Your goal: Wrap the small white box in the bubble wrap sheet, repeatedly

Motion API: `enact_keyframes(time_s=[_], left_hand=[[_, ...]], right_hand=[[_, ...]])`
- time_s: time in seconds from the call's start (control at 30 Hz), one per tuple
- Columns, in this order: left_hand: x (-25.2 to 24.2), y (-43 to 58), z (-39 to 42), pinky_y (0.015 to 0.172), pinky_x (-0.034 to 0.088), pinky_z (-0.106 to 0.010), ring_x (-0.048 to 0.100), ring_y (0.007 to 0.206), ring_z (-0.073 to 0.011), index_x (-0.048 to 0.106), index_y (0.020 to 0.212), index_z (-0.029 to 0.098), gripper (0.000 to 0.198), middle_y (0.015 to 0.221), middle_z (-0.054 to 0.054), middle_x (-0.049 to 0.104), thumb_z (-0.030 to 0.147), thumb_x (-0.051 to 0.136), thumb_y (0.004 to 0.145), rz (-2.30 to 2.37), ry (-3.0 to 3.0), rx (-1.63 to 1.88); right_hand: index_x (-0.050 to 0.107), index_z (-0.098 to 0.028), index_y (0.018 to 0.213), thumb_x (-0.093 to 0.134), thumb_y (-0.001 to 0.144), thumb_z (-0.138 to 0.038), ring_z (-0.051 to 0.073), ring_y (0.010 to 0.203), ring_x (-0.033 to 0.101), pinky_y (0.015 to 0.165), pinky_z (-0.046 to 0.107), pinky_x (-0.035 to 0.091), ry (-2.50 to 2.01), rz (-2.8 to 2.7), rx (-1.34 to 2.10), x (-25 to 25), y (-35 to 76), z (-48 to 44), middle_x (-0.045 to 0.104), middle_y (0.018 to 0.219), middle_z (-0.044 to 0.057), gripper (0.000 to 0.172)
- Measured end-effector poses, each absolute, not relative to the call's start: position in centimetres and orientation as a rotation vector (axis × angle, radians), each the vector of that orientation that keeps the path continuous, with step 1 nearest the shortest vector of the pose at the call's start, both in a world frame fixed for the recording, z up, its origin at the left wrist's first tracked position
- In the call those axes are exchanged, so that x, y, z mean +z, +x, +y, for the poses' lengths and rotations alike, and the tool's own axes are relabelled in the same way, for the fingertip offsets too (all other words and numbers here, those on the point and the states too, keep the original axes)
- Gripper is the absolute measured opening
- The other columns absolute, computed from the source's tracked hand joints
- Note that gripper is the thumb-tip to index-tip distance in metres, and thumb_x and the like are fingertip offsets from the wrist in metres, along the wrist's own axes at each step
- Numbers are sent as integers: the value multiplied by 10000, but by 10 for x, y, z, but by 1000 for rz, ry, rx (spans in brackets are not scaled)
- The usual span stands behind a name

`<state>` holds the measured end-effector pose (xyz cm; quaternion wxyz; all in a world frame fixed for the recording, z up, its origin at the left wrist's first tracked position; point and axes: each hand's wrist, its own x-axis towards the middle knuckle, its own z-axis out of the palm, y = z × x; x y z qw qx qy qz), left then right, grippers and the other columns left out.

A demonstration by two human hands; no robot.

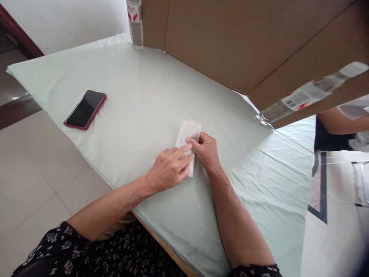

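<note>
A folded white tissue lies on the pale green cloth, in front of my body. My left hand rests over its lower left part, index and middle fingers stretched out and apart, the other fingers bent. The left thumb is hidden. From the right side, my right hand pinches the tissue's edge between thumb and bent fingers. The two hands nearly meet at the fingertips, and they cover part of the tissue.
A phone in a red case lies at the left. Behind stands a large brown cardboard panel, with a plastic bottle at its left end and another clear bottle at the right. Another person's arm shows at far right.
</note>
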<state>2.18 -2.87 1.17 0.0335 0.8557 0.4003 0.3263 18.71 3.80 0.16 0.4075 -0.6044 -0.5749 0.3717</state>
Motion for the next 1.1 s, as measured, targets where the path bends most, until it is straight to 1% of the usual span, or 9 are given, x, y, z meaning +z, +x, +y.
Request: enact_keyframes(time_s=[0.1,0.2,0.37,0.5,0.7,0.8,0.9,0.97,1.1], left_hand=[[13,22,-27,807,534,-335,641,884,-204,659,1054,162,240,1046,-81,720,119,518,865,1221,2544,976],[13,22,-26,869,538,-330,645,962,-205,659,1049,180,257,1050,-69,716,100,515,852,1212,2423,962],[12,20,-23,925,531,-337,641,1033,-210,673,1062,204,263,1050,-72,694,124,534,853,1209,2306,928],[11,20,-22,868,534,-307,636,978,-189,687,1060,219,264,1062,-65,660,161,574,829,1293,2264,946],[11,19,-24,852,533,-324,616,954,-206,636,1042,173,282,1078,-92,609,218,652,763,1491,2175,1034],[8,16,-21,983,498,-397,574,1142,-264,555,1203,149,503,1216,-143,586,238,705,731,1487,2139,1130],[4,14,-16,1094,417,-479,463,1344,-318,499,1310,165,638,1451,-203,455,289,755,738,1376,2150,1114],[3,12,-13,1101,410,-485,435,1390,-323,569,1201,180,484,1493,-203,428,287,749,764,1284,2144,1061],[6,4,-11,1021,484,-420,546,1301,-274,601,902,175,144,1299,-167,606,187,683,784,1106,2076,1009]], right_hand=[[537,-199,660,672,715,-359,101,597,387,557,248,349,-1474,-1421,922,3,184,36,448,614,-57,216],[618,-205,789,681,725,-367,120,650,493,627,258,433,-1346,-1313,1067,4,182,36,569,700,-40,185],[640,-238,935,714,711,-443,183,836,641,804,324,531,-1215,-1156,1298,12,176,33,695,884,8,312],[644,-238,933,712,729,-478,194,884,641,846,343,524,-1227,-1253,1215,25,173,22,701,924,24,322],[651,-220,848,677,811,-434,159,778,615,777,299,493,-1158,-1416,1105,34,177,-6,675,815,-3,219],[679,-220,837,658,838,-428,179,818,647,829,324,499,-1200,-1545,998,32,179,-21,705,836,6,210],[707,-241,860,655,847,-400,234,1039,680,995,399,476,-1202,-1655,915,27,182,-33,755,992,36,167],[717,-264,903,626,873,-389,248,1191,642,1081,437,438,-1145,-1714,882,22,186,-39,752,1110,46,158],[697,-283,1090,628,881,-362,253,1313,571,1129,486,417,-1057,-1866,735,9,195,-47,714,1247,64,234]])
